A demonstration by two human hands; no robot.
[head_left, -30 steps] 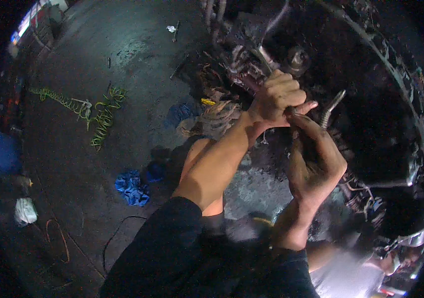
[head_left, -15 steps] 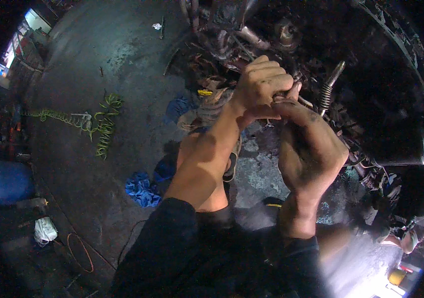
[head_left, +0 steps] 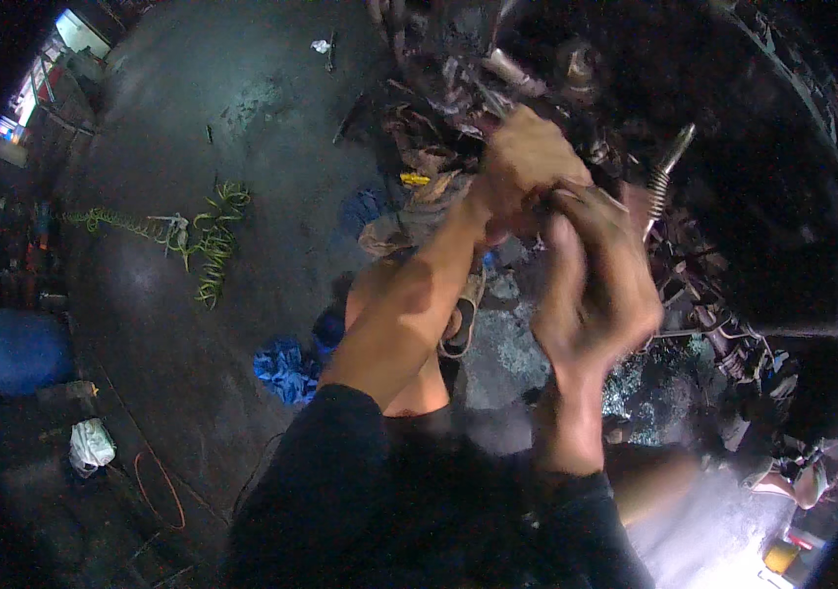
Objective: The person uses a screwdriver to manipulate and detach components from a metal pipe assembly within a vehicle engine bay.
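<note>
My left hand [head_left: 534, 159] is sitting curled, my right hand [head_left: 625, 285] touching it with bent fingers; through blur I'm not making out whether either is grasping anything. The metal spring [head_left: 656, 188] is showing to their right, outside both.

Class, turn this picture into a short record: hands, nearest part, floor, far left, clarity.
Hands: left hand and right hand close together, overlapping in view
Nearest part: metal spring around a rod, right of the right hand
Floor: green coiled hose, crumpled blue cloth
Far left: blue rounded object
Clarity: hands blurred; anything held unclear
</note>
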